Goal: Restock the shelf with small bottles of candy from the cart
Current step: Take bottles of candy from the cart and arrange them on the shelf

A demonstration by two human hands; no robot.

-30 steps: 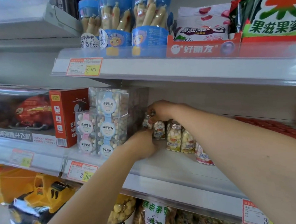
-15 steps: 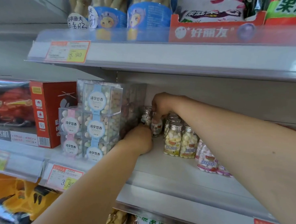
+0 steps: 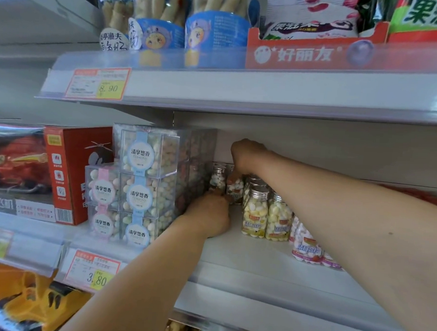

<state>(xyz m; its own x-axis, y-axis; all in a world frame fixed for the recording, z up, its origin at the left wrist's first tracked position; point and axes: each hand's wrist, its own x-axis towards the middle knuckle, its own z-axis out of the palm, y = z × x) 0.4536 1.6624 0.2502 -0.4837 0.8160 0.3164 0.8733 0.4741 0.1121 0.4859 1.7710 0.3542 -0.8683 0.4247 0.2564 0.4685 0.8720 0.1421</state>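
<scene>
Clear candy cubes (image 3: 145, 192) beside a red toy box (image 3: 70, 172), blue snack tubs (image 3: 217, 31) above, yellow toy (image 3: 40, 305) below

There is just one camera, worn on the head. It looks straight ahead at the middle shelf (image 3: 258, 253) from very near.

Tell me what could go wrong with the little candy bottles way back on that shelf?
1. The right hand pinches one small candy bottle from above in a tight cluster; it might tip and knock the neighbouring bottle.
2. The right forearm passes over the yellow candy bottles; dipping could topple them.
3. The left hand sits close beside the stacked clear candy boxes; a nudge might shift them.
</scene>
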